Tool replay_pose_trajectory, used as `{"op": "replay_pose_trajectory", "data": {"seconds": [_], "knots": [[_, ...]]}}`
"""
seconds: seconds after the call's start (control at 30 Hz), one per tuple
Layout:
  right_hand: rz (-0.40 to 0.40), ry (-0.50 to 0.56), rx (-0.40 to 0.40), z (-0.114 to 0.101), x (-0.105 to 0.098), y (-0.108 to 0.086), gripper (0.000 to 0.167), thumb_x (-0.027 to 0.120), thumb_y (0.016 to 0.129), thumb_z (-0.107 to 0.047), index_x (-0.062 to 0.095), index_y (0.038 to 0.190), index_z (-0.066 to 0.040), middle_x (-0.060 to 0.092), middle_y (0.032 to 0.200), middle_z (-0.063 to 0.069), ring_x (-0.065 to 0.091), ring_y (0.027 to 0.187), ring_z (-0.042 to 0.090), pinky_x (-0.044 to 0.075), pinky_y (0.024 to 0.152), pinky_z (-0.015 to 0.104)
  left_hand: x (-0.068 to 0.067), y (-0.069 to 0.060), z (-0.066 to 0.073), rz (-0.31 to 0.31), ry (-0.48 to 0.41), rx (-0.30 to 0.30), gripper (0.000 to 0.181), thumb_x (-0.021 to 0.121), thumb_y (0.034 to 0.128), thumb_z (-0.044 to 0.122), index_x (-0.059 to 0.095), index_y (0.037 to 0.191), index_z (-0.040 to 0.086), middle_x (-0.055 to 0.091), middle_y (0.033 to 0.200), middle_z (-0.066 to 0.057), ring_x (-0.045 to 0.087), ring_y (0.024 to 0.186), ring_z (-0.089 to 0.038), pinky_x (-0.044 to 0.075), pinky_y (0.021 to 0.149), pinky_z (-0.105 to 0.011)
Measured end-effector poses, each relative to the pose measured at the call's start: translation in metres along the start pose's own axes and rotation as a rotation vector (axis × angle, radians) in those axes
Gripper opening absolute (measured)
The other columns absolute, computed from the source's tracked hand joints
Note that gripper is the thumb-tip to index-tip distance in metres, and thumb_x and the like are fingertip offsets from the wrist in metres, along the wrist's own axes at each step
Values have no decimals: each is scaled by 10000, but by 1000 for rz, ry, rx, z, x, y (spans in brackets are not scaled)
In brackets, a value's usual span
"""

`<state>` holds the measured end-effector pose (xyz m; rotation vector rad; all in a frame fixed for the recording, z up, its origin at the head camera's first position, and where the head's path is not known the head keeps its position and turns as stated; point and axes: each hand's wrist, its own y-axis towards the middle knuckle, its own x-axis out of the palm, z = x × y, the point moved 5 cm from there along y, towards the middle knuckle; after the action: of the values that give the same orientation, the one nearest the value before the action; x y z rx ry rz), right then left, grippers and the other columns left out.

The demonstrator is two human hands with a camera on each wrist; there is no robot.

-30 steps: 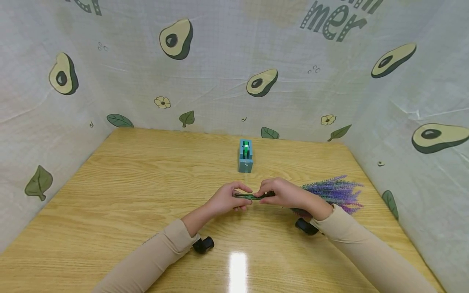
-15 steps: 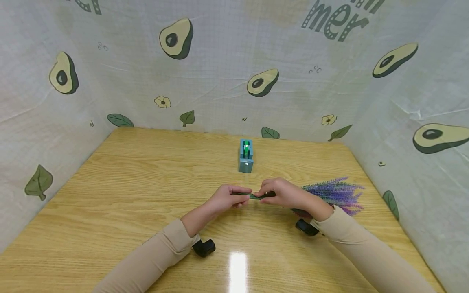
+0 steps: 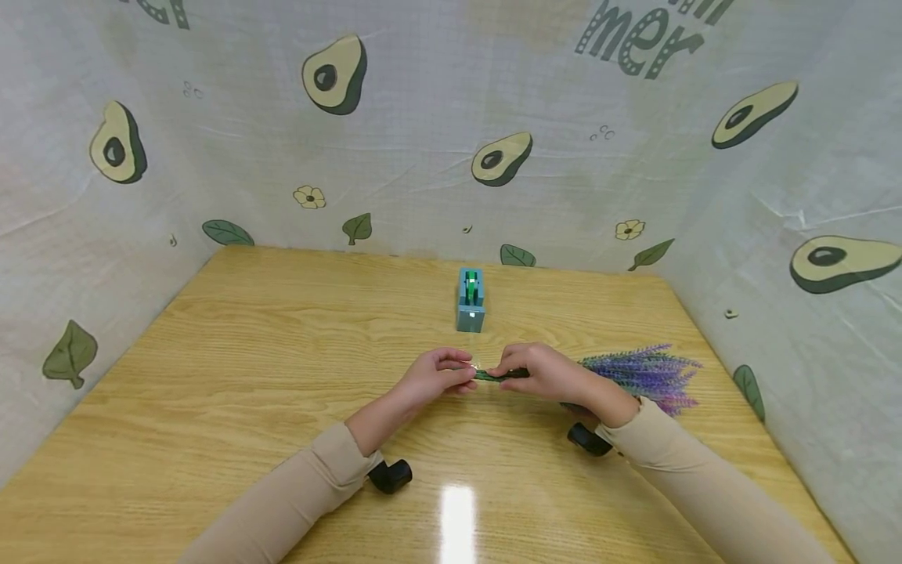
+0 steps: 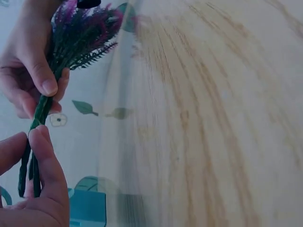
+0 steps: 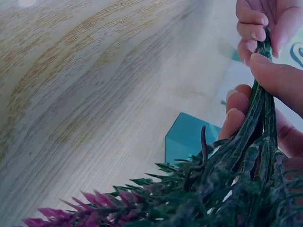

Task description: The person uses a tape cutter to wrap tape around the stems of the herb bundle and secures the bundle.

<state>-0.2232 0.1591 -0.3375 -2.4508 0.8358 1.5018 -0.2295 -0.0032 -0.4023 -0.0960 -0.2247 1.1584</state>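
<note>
A bunch of artificial lavender [image 3: 644, 374] with purple and pink heads lies to the right in the head view, its green stems [image 4: 43, 108] running left between the hands. My right hand [image 3: 546, 372] pinches the stems between thumb and fingers, seen close in the right wrist view, where green stems [image 5: 265, 109] spread down into the leaves. My left hand [image 3: 433, 377] holds the stems near their cut ends; in the left wrist view its thumb and fingers [image 4: 49, 165] close round them. A small shiny clear spot shows beside the left fingertips in the head view.
A blue tape dispenser [image 3: 470, 301] with a green roll stands on the wooden table [image 3: 317, 313] beyond the hands. Black wrist cameras [image 3: 390, 475] hang under both sleeves. A cloth printed with avocados [image 3: 334, 74] surrounds the table on three sides.
My left hand has shifted slightly left along the stems and its fingers have changed their hold. My right hand keeps its grip in nearly the same place. The dispenser stays put.
</note>
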Motion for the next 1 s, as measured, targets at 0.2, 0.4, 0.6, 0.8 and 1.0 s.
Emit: {"op": "replay_pose_trajectory", "data": {"seconds": [0.2, 0.4, 0.6, 0.8, 1.0], "knots": [[15, -20, -2, 0, 0, -1, 215, 680, 836, -19, 704, 1049, -24, 602, 878, 9, 545, 713, 75, 463, 587, 237, -11, 0, -5, 30, 69, -53, 302, 636, 902, 144, 608, 1114, -68, 652, 973, -145, 658, 834, -226, 537, 748, -313], [25, -16, 35, 2, 1, -2, 207, 677, 840, -22, 693, 1045, -43, 629, 944, 27, 596, 804, 128, 503, 660, 259, -20, 0, -7, 46, 63, -65, 271, 641, 898, 153, 653, 1085, -42, 685, 906, -98, 652, 790, -173, 536, 710, -276], [7, -18, 134, 5, 3, 1, 245, 689, 841, -48, 652, 1082, -61, 651, 1013, 42, 614, 919, 182, 514, 752, 309, -22, 1, -6, 64, 23, -38, 256, 654, 875, 70, 651, 1095, -61, 689, 908, -103, 658, 820, -170, 533, 753, -300], [-86, -45, 217, 10, 3, 5, 200, 699, 836, -73, 646, 1029, -76, 624, 893, -17, 571, 774, 114, 492, 686, 288, -20, 2, -7, 20, 50, 2, 220, 645, 868, 18, 653, 1060, -87, 681, 939, -132, 658, 828, -175, 526, 788, -341], [-274, -5, 252, 14, 9, 6, 154, 600, 889, -55, 521, 1004, -118, 471, 715, -67, 396, 578, 66, 359, 554, 244, -19, -2, -5, 7, 124, 24, 186, 657, 853, -2, 673, 1024, -73, 677, 955, -96, 641, 818, -140, 526, 782, -324]]}}
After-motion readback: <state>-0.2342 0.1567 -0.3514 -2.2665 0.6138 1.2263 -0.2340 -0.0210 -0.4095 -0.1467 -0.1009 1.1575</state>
